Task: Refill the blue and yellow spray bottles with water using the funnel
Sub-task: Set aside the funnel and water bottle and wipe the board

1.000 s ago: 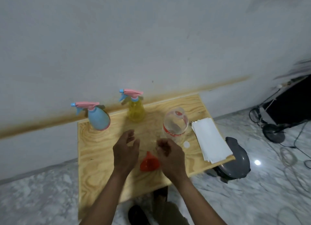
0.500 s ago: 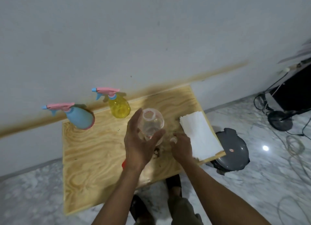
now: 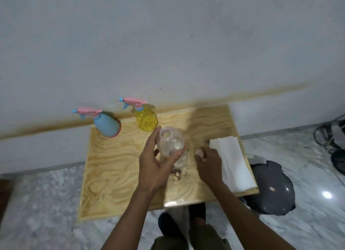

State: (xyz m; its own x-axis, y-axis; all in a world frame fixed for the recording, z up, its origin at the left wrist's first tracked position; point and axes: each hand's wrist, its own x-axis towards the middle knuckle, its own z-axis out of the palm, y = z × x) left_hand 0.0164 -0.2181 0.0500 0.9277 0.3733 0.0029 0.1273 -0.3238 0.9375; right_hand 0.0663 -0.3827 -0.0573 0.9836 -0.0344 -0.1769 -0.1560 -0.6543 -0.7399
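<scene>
The left hand (image 3: 155, 167) grips a clear plastic water bottle (image 3: 172, 147) around its upper body, thumb on the near side and fingers (image 3: 152, 137) curled behind the open neck, while the bottle stands on the plywood counter (image 3: 112, 165). The right hand (image 3: 210, 165) pinches a small white cap (image 3: 199, 152) just beside the bottle, next to a stack of white paper towels (image 3: 231, 162). The blue spray bottle (image 3: 106, 125) and the yellow spray bottle (image 3: 146, 119) stand apart at the far edge against the wall, both with their pink trigger heads on. The funnel is not visible here; it may be hidden under the left forearm. The step appears to be opening the water bottle, so the task is barely begun. To do it well, the cap should be set down where it cannot roll off, the bottle held low and firmly since thin plastic squeezes and spills easily, and a sprayer head unscrewed before pouring.
</scene>
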